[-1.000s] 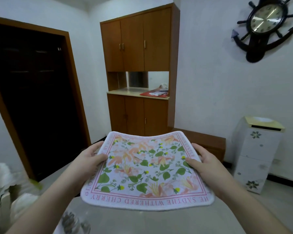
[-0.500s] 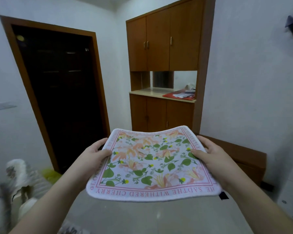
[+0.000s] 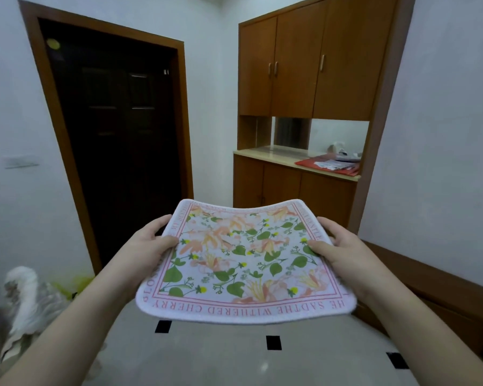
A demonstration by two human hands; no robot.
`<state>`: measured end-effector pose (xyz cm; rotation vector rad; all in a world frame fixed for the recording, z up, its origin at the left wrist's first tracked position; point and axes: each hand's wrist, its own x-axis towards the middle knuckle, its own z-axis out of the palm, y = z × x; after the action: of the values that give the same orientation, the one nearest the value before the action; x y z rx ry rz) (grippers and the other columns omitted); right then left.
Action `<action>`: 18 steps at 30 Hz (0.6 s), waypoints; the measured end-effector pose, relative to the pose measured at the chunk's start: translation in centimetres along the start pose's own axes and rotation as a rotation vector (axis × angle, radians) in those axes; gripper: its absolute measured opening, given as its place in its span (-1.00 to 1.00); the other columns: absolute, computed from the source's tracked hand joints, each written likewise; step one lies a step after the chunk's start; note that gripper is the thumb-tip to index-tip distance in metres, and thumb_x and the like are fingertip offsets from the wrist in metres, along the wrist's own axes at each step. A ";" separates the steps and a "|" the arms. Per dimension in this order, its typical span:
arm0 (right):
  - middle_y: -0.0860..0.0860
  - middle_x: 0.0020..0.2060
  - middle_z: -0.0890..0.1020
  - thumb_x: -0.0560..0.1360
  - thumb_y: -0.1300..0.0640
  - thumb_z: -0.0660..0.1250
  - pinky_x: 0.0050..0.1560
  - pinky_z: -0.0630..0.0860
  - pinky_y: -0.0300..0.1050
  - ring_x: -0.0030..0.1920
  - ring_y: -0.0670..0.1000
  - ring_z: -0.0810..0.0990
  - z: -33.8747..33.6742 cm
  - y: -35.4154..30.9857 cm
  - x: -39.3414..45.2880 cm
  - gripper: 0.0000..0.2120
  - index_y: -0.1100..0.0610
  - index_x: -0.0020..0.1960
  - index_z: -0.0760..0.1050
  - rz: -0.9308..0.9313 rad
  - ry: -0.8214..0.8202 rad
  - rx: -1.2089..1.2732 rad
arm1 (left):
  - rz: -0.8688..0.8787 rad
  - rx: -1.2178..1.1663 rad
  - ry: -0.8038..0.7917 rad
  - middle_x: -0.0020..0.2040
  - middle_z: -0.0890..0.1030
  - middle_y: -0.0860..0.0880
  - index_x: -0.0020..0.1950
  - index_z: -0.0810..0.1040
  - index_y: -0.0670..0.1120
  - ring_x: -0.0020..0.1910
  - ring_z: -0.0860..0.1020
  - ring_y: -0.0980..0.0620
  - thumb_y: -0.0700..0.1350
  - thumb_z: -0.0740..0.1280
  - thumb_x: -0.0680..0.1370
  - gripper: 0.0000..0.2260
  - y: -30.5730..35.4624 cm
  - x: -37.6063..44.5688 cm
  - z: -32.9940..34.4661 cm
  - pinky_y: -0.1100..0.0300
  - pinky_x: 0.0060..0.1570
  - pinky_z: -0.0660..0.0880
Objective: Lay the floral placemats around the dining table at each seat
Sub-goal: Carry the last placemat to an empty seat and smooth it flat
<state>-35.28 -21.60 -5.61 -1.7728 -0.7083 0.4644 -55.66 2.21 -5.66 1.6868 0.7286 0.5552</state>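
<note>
Square white fabric placemat with peach flowers, green leaves and a pink lettered border [image 3: 243, 257] is held in the air in front of the person, above the pale grey tiled floor with small black inset squares [image 3: 234, 355]. Not on any table. Mat is soft: rounded corners, far edge sags in the middle, near edge slightly fuzzy.

Left hand [image 3: 148, 243] pinches the mat's left edge, thumb on top, fingers curled underneath. Right hand [image 3: 338, 246] pinches the right edge the same way, thumb lying on the printed face.

Far left: dark doorway with brown wooden frame [image 3: 112, 140]. Far right: tall brown wooden cabinet with upper doors, open niche and beige counter [image 3: 304, 112]; red flat items with papers [image 3: 329, 165] sit on the counter. Low brown wooden bench [image 3: 435, 299] along the right wall. White crumpled bag, blurred [image 3: 25, 296], near left.

Versus half a second ago: view has turned left, so doorway and cabinet sit further right in frame, and black floor squares now show under the mat. Grip on the mat is unchanged.
</note>
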 end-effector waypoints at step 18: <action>-0.03 -0.20 0.73 0.61 0.14 0.27 -0.44 0.60 -0.15 -0.24 0.08 0.73 0.2 3.5 25.0 -0.69 -0.20 0.22 0.30 -0.034 -0.162 0.064 | -0.062 0.051 0.135 -0.13 0.73 -0.08 0.49 0.30 0.13 -0.19 0.72 -0.16 -0.16 0.30 0.62 -0.52 0.1 20.7 2.1 -0.02 -0.27 0.66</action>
<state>-16.06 -5.46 -8.09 -1.6741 -0.8262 0.6060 -39.78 15.70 -6.39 1.6798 0.8956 0.6159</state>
